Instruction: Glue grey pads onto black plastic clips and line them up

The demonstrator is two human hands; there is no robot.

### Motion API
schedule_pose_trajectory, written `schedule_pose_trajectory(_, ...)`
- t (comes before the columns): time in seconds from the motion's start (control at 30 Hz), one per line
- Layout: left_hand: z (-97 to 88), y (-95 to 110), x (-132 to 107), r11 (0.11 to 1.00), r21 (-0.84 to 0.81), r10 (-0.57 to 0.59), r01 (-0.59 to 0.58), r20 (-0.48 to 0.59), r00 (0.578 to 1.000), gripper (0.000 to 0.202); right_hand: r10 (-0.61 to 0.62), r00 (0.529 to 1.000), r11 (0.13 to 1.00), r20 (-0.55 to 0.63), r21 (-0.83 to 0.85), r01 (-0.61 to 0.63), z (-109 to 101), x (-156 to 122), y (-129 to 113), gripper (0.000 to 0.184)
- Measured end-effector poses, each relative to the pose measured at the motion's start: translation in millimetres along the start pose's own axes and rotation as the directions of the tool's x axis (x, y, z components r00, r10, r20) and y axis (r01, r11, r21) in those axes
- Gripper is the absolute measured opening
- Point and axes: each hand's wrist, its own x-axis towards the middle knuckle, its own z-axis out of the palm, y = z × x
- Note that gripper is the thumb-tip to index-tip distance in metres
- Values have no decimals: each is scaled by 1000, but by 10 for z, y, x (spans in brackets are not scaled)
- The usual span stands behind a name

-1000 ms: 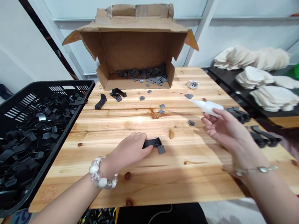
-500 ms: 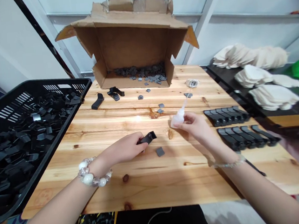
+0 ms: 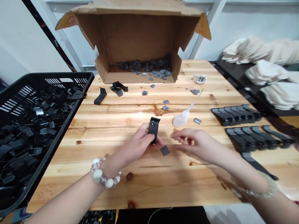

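Observation:
My left hand grips a black curved plastic piece, thumb across its front, with the upper end pointing away from me. The face near that end looks shiny. Just below the piece, a small dark grey square pad lies on the wood. My right hand hovers to the right of the pad, fingers slightly curled and apart, with nothing between them. Behind it a white squeeze bottle with a thin nozzle rests on the table, and another grey pad lies beside the bottle.
A black crate of black pieces stands left. At the back, a cardboard box holds many grey pads. Rows of black pieces line the table's right side. White cloth stacks lie further right; a tape roll sits near the box.
My right hand has let go of the squeeze bottle, now on the table, and has come nearer to me. My left hand has turned the black piece more upright.

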Motion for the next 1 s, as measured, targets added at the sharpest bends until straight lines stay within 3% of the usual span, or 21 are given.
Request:
schedule_pose_trajectory(0.07, 15, 13, -7, 998, -39, 52, -52, -16, 999, 8, -90, 993, 996, 76, 21, 89, 118, 28, -87, 21)
schedule_pose_trajectory(0.2, 17, 43, -30, 984, -47, 174, -174, -9, 985, 9, -173, 979, 984, 108, 45, 169, 268, 140, -130, 13)
schedule_pose_trajectory(0.37, 12, 39, -57, 981, -42, 191, -190, 11, 982, 11, -86, 973, 991, 214, 120, 62, 223, 180, -156, 9)
schedule_pose_trajectory(0.43, 28, 32, -62, 984, -33, 175, -174, 9, 985, 12, -48, 987, 979, 152, 205, 16, 176, 170, -173, 6)
schedule_pose_trajectory(0.5, 57, 24, -67, 991, -44, 130, -129, 13, 991, 12, 4, 1000, 939, -12, 344, 0, 124, 155, -182, 7)
schedule_pose_trajectory(0.57, 95, 14, -75, 997, -54, 62, -60, 29, 998, 14, 74, 983, 877, -170, 481, 17, 71, 138, -181, 15)
schedule_pose_trajectory(0.63, 135, 1, -88, 999, -36, -13, 15, 55, 998, 16, 100, 965, 828, -243, 558, 54, 32, 121, -173, 17)
schedule_pose_trajectory(0.8, 204, -26, -129, 990, 13, -140, 139, 105, 985, 24, 32, 964, 862, -266, 495, 108, 74, 94, -140, 15)
schedule_pose_trajectory(1.0, 223, -16, -166, 984, 125, -140, 125, 123, 982, 31, 48, 978, 901, -205, 432, 46, 176, 67, -148, 12)
